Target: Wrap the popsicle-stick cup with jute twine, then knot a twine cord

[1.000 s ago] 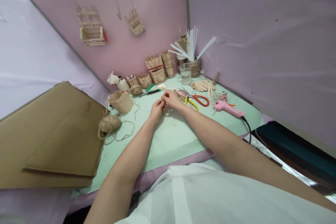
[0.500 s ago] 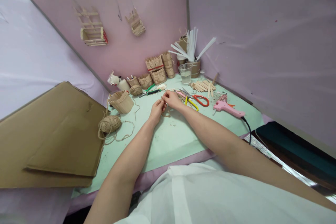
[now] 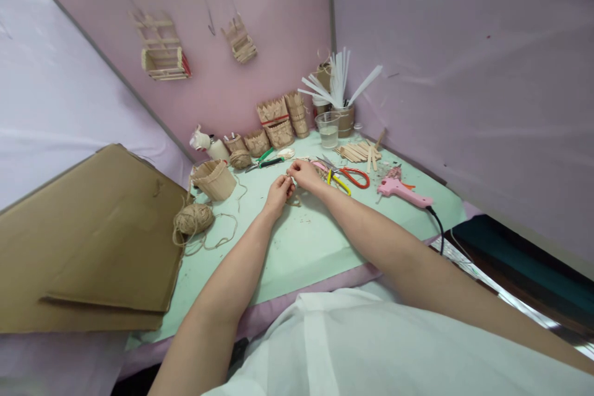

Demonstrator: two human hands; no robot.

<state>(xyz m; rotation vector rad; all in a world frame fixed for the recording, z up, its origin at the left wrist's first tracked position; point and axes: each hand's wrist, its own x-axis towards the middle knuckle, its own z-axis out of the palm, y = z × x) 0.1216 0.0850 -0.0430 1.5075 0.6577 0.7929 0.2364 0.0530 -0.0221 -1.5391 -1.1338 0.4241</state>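
Over the middle of the table, my left hand (image 3: 278, 193) and my right hand (image 3: 304, 174) meet, each closed in a pinch with fingertips nearly touching. Between them is a thin piece of twine (image 3: 295, 202), of which a short curled tan end shows just below the fingers; the rest is hidden by them. Right beside my right hand lie yellow-handled pliers (image 3: 340, 184) and red-handled scissors (image 3: 355, 176). Left of my left hand stands a stick-sided basket (image 3: 215, 180), with a ball of twine (image 3: 193, 219) and its loose strand in front.
A pink glue gun (image 3: 403, 191) with a black cord rests at the right. Wooden sticks (image 3: 357, 151), a clear cup of liquid (image 3: 329, 134) and small baskets (image 3: 279, 134) line the back. Green-handled cutters (image 3: 270, 163) lie behind my hands. Cardboard (image 3: 93, 241) covers the left side.
My right hand has shifted very slightly to the right, and the fingertips have moved a little against each other. Everything else stays in place.
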